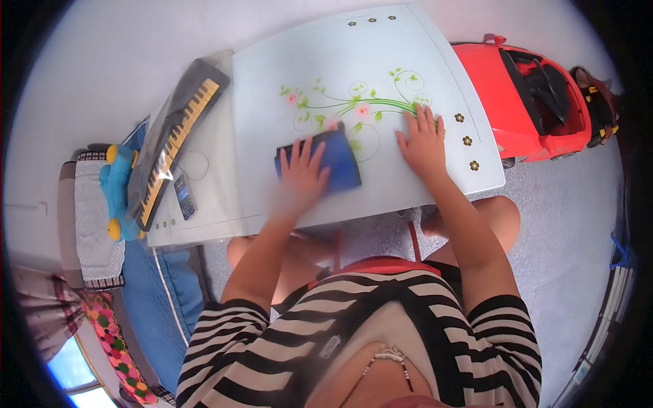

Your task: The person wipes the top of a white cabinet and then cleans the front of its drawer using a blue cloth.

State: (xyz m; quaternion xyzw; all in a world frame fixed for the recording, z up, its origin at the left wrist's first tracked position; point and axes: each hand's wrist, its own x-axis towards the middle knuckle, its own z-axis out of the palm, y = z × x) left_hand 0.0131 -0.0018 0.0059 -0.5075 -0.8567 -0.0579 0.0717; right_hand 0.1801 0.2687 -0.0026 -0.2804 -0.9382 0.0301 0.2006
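My left hand [303, 178] lies with spread fingers on a folded blue cloth [345, 165], pressing it flat against the white tabletop [272, 75]. Dark edging shows along the cloth's far side. To the right, my right hand [424, 146] rests palm down on the tabletop with its fingers stretched out, holding nothing. Its fingertips touch the end of a printed green vine pattern [388, 104] with pink flowers, which runs across the table beyond the cloth.
A toy keyboard [183, 136] in clear plastic lies at the table's left end, beside a dark remote-like device [183, 196]. Left of the table are a blue-and-yellow toy [120, 183] and a blue-covered seat [153, 285]. A red ride-on car [490, 88] stands at the right.
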